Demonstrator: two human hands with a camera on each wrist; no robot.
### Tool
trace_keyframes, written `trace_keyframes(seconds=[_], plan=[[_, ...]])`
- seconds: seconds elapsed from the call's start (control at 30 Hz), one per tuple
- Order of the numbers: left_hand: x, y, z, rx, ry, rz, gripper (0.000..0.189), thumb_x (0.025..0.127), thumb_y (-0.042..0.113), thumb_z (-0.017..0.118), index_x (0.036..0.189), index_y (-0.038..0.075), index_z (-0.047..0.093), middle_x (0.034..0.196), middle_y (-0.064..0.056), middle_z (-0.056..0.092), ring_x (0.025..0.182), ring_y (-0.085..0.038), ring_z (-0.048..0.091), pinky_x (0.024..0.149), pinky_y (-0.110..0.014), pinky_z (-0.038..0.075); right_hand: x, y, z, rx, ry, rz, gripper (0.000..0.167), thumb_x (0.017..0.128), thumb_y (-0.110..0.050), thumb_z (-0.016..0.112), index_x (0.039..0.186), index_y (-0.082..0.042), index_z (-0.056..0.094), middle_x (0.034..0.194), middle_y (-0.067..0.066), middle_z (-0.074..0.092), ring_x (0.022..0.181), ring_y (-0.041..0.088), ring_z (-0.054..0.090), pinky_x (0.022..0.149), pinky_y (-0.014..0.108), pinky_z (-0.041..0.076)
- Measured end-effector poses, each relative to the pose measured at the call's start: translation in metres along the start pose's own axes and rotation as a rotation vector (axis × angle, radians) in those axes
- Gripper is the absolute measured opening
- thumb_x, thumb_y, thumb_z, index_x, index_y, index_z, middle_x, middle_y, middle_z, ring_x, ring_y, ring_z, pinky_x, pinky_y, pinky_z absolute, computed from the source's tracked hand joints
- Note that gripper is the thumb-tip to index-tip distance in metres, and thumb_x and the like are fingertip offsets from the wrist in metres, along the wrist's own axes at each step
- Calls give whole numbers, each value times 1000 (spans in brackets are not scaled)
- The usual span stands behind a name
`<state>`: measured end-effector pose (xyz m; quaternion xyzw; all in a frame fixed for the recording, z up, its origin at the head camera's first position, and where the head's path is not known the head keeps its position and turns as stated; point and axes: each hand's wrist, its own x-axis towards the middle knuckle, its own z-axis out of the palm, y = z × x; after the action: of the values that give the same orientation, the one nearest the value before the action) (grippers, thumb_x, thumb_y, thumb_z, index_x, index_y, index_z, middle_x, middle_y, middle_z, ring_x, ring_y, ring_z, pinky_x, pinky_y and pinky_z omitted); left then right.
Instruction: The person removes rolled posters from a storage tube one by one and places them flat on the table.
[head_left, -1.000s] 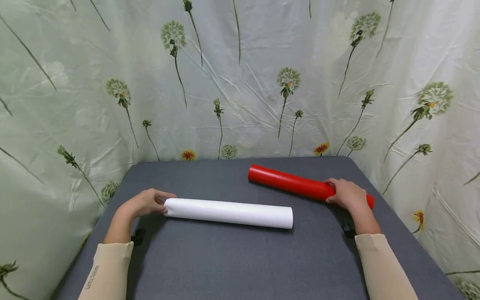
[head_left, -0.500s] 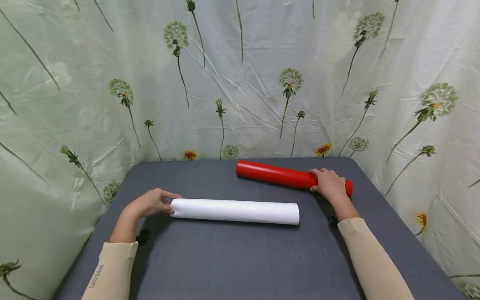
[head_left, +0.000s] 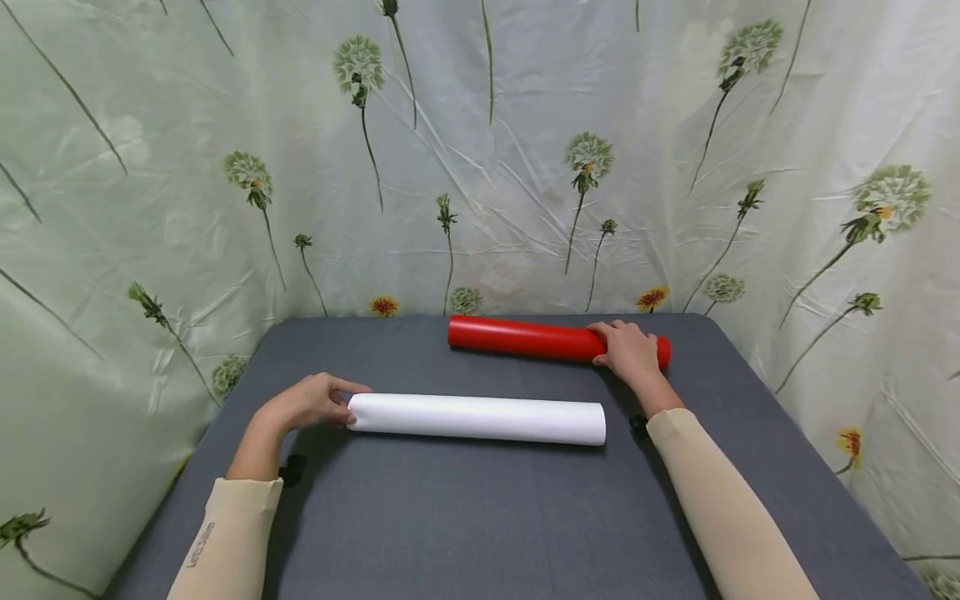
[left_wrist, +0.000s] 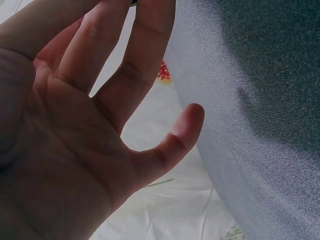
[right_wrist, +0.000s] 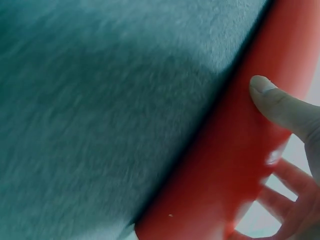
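Note:
A long white roll (head_left: 480, 419) lies across the middle of the table. My left hand (head_left: 310, 402) pinches its left end, thumb in front and fingers over the top. Only the palm and fingers of that left hand (left_wrist: 85, 110) show in the left wrist view; the roll is outside it. Farther back, a glossy red roll (head_left: 517, 336) lies near the table's rear edge. My right hand (head_left: 632, 354) grips it from above, close to its right end. In the right wrist view the thumb (right_wrist: 280, 102) presses on the red roll (right_wrist: 215, 165), with the fingers round its other side.
Both rolls rest on a dark grey cloth-covered table (head_left: 450, 525). A pale curtain (head_left: 495, 192) printed with dandelions hangs behind it and along both sides. Beige sleeves (head_left: 727, 500) cover the forearms.
My right hand has slid the red roll leftward and back, and it now lies straighter along the rear edge. The left hand keeps its hold on the white roll, which has hardly shifted.

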<state>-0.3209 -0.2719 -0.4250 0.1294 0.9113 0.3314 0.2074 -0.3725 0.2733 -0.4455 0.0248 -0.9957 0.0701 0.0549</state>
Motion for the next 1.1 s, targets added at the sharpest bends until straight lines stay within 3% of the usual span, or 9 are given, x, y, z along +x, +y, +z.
trace_keyframes(seconds=[0.23, 0.67, 1.1], plan=[[3, 1, 0, 29, 1, -2, 57, 91, 11, 83, 145, 7, 65, 101, -9, 81, 86, -16, 74, 84, -40, 58, 13, -9, 6, -1, 14, -40, 66, 91, -27, 84, 152, -22, 58, 150, 21, 58, 137, 46, 52, 107, 74, 40], [3, 3, 2, 48, 7, -17, 57, 91, 12, 83, 145, 9, 67, 100, -8, 81, 86, -15, 75, 84, -38, 58, 29, -19, 9, 4, 4, -78, 67, 91, -27, 85, 152, -24, 58, 153, 19, 57, 139, 46, 52, 109, 72, 40], [6, 7, 4, 54, 10, -20, 56, 92, 16, 83, 145, 10, 66, 102, -8, 81, 87, -15, 75, 84, -37, 56, 32, -20, 7, 5, -28, -126, 74, 93, -30, 83, 159, -24, 51, 156, 19, 55, 142, 45, 50, 114, 72, 36]])
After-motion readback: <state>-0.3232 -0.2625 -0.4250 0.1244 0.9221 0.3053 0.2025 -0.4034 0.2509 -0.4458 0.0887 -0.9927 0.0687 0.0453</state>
